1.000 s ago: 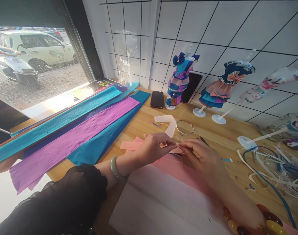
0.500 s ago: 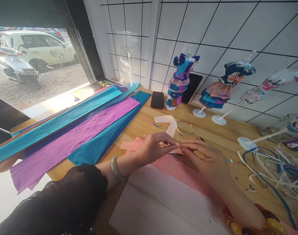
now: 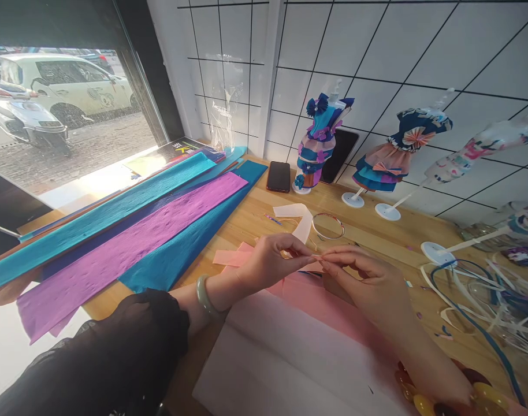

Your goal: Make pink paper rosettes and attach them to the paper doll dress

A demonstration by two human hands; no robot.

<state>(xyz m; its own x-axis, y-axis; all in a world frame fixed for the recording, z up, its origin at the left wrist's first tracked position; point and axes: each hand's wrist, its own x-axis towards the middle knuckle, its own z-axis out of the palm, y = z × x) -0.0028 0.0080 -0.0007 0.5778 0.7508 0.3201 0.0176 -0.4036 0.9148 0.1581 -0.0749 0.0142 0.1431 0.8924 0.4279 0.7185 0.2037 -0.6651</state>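
Observation:
My left hand [image 3: 275,263] and my right hand [image 3: 368,283] meet fingertip to fingertip, pinching a small pale pink strip [image 3: 316,256] between them. Most of the strip is hidden by the fingers. Pink paper [image 3: 305,297] lies under and in front of my hands, partly over a large white sheet [image 3: 285,358]. Flat pink pieces [image 3: 229,257] are beside my left wrist. Just beyond my fingers, a pale ribbon [image 3: 306,222] curls next to a thin ring [image 3: 328,226].
Long strips of turquoise [image 3: 116,211], purple [image 3: 160,237] and teal paper [image 3: 168,263] lie left. A phone [image 3: 278,177] and small dressed mannequins [image 3: 316,147] stand along the tiled wall. Tangled ribbons [image 3: 489,306] lie right.
My right hand has shifted very slightly to the right, its fingers still pinched on the strip. My left hand is almost unmoved.

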